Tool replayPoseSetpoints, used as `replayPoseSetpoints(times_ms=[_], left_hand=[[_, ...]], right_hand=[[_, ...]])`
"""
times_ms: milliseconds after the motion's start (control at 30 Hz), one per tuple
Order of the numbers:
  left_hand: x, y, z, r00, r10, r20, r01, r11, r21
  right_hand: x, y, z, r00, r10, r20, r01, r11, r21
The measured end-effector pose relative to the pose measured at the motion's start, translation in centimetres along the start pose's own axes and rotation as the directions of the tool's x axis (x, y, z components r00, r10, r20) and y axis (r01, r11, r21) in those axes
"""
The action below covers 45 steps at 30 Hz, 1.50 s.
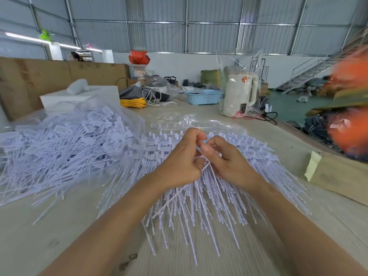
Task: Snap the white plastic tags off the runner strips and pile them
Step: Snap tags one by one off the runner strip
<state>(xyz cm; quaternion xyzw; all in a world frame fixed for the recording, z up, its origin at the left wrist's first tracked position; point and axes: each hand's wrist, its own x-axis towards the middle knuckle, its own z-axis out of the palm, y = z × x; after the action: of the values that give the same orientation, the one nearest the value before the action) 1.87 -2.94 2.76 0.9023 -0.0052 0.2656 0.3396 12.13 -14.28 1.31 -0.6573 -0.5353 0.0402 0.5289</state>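
A fanned stack of runner strips (229,196) carrying white plastic tags lies on the table in front of me. Both hands work over its middle. My left hand (183,162) has its fingers curled and pinches a white tag (179,194), whose long thin tail slants down to the left. Close against it, my right hand (225,158) pinches the same bit of plastic at the top. A big loose pile of separated tags (59,148) spreads across the left of the table, partly on clear plastic film.
A white box (79,96) stands behind the pile. Further back are a yellow cable coil (133,102), a blue basket (203,96) and a bagged white kettle (239,94). A cardboard piece (338,176) lies at the table's right edge. Cardboard sheets wall off the left.
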Motion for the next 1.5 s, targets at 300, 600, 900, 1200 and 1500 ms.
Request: replayPoseSetpoints(times_ms=[300, 600, 900, 1200, 1500], left_hand=[[-0.3, 0.2, -0.4, 0.998, 0.044, -0.042, -0.034, 0.977, 0.211], [-0.3, 0.2, -0.1, 0.971, 0.222, -0.086, -0.199, 0.955, 0.219], [-0.3, 1.2, -0.7, 0.998, 0.005, 0.057, 0.013, 0.951, -0.308], [-0.6, -0.1, -1.6, 0.989, -0.139, -0.047, 0.116, 0.934, -0.338], [-0.8, 0.2, -1.3, 0.984, -0.115, 0.133, 0.14, 0.971, -0.196]], right_hand=[[0.5, 0.7, -0.9, 0.972, -0.008, -0.237, -0.002, 0.999, -0.042], [0.4, -0.6, -0.3, 0.937, -0.115, -0.33, 0.081, 0.99, -0.115], [0.2, -1.5, -1.0, 0.971, -0.033, -0.238, 0.104, 0.951, 0.29], [0.1, -0.9, -7.8, 0.767, 0.348, -0.54, 0.075, 0.786, 0.614], [-0.1, -0.7, -3.0, 0.992, 0.081, -0.099, -0.036, 0.92, 0.39]])
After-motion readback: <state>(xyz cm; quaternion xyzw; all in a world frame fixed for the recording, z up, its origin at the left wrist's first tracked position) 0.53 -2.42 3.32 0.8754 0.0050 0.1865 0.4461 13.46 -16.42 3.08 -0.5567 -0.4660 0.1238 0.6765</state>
